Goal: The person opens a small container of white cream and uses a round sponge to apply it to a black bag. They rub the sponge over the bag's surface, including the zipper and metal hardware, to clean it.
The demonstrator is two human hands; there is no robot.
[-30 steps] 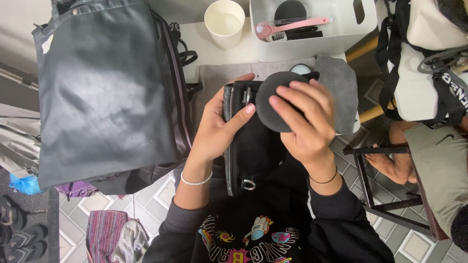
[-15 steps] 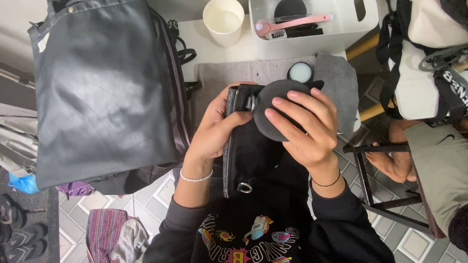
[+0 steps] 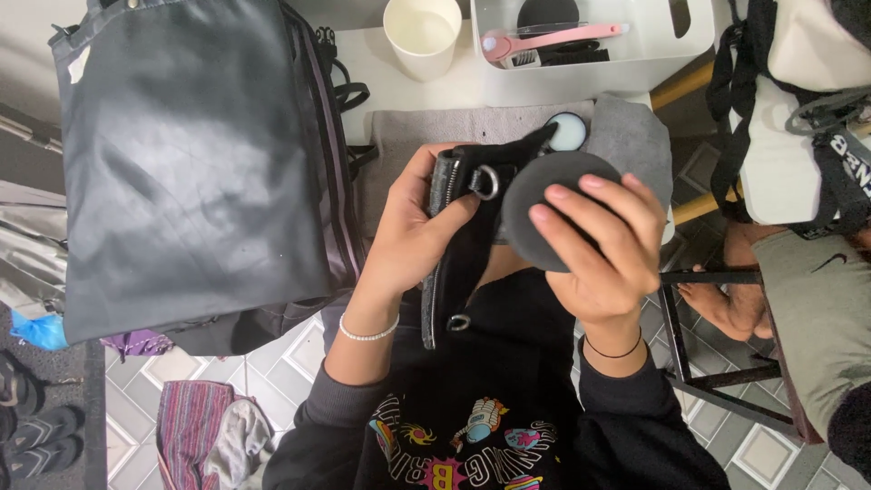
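A large dark bag point(image 3: 195, 163) lies at the left of the desk point(image 3: 472, 86), and just right of it your left hand point(image 3: 413, 236) grips a small black zippered pouch point(image 3: 458, 245), thumb pressed near its metal ring. Your right hand point(image 3: 603, 249) clasps a round dark sponge pad point(image 3: 544, 195) against the pouch's right side, fingers spread over it, above the grey cloth point(image 3: 626, 132) and a small open tin point(image 3: 569, 132).

Cloth point(image 3: 435, 136) spread on the counter point(image 3: 381, 73), small round tin point(image 3: 568, 132) on the cloth, large bag point(image 3: 190, 163) left of the cloth, cup point(image 3: 422, 34) behind the cloth, tray point(image 3: 635, 50) behind the cloth to the right, brush point(image 3: 544, 41) in the tray, pouch point(image 3: 458, 236) and round pad point(image 3: 535, 204) held before the cloth.
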